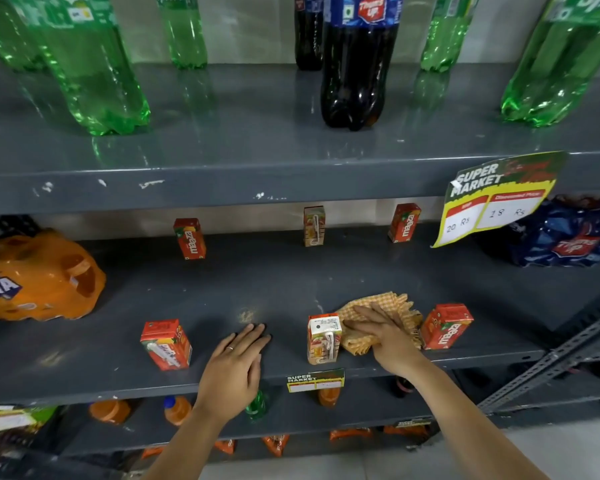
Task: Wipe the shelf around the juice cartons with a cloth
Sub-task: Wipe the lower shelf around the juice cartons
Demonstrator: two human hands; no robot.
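Observation:
Small red-orange juice cartons stand on the grey middle shelf. Three are at the front: one on the left, one in the middle, one on the right. Three more stand at the back. An orange checked cloth lies between the middle and right front cartons. My right hand presses flat on the cloth. My left hand rests flat on the shelf's front edge, fingers together, holding nothing. A small dusty patch sits just beyond its fingertips.
An orange Fanta multipack lies at the shelf's left, a dark blue Thums Up pack at the right. Price cards hang from shelf edges. Green and cola bottles stand above; smaller bottles sit below. A slotted metal brace angles at right.

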